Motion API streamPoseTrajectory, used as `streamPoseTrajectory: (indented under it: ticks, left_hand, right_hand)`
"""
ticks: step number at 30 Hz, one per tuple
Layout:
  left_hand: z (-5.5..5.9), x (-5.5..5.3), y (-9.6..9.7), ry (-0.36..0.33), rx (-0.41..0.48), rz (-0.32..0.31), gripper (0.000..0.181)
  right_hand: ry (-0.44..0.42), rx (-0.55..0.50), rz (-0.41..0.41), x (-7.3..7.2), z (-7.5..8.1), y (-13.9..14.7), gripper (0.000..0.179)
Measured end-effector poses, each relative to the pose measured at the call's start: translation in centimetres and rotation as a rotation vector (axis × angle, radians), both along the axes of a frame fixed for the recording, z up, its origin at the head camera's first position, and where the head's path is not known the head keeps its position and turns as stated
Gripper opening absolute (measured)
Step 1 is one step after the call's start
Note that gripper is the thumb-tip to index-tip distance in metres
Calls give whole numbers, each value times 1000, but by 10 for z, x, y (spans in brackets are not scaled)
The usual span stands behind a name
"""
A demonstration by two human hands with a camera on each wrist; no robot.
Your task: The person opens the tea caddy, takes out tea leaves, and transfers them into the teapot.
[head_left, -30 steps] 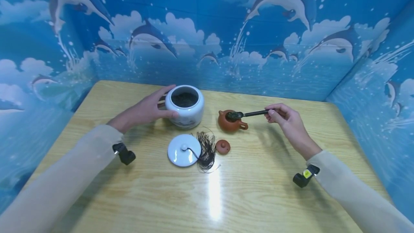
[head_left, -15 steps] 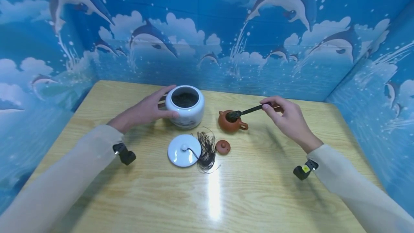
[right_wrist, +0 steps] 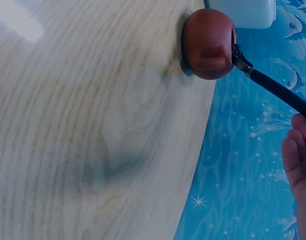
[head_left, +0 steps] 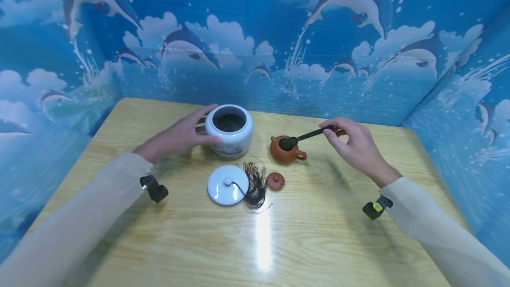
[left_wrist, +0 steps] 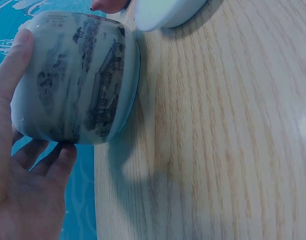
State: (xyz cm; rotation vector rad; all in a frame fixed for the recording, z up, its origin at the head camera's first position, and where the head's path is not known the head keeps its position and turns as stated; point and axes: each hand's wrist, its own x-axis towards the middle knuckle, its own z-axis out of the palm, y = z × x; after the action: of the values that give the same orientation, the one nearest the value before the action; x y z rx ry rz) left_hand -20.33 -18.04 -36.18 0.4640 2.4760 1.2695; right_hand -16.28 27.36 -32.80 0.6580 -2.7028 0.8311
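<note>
A white lidless jar (head_left: pixel 235 144) with a dark landscape print (left_wrist: pixel 105 85) stands at the table's far side, dark loose leaves inside. Around its left side my left hand (head_left: pixel 183 134) holds it, thumb in front and fingers behind. To the right is a small reddish-brown clay teapot (head_left: pixel 282 157), uncovered, its spout left and handle right. My right hand (head_left: pixel 354 145) pinches the black handle of a tea scoop (head_left: pixel 311 134) near its end. The leaf-filled scoop head tilts down into the teapot's mouth. In the right wrist view, the teapot (right_wrist: pixel 205 47) partly hides the scoop head.
A white jar lid (head_left: pixel 219 191) lies in front of the jar, with a tangle of dark strands (head_left: pixel 255 185) beside it. The small clay teapot lid (head_left: pixel 275 182) sits close by. A blue dolphin-print cloth (head_left: pixel 239 79) surrounds the wooden table (head_left: pixel 191 242).
My right hand has risen and shifted slightly left, so the scoop tilts more steeply into the teapot. My left hand stays on the jar.
</note>
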Motion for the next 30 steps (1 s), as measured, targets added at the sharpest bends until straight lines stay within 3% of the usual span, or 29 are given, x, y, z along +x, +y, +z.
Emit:
streamPoseTrajectory:
  ticks: [11, 21, 25, 30]
  left_hand:
    - [1, 0, -1, 9, -11, -2, 117]
    - [0, -1, 1, -4, -13, 6, 118]
    - [1, -1, 1, 0, -17, 9, 118]
    - [0, 0, 0, 3, -14, 9, 118]
  right_hand:
    - [110, 40, 54, 0, 5, 3, 20]
    - [170, -9, 4, 1, 16, 6, 22]
    - [124, -57, -26, 0, 16, 9, 23]
    - [-26, -119, -79, 1, 9, 14, 28]
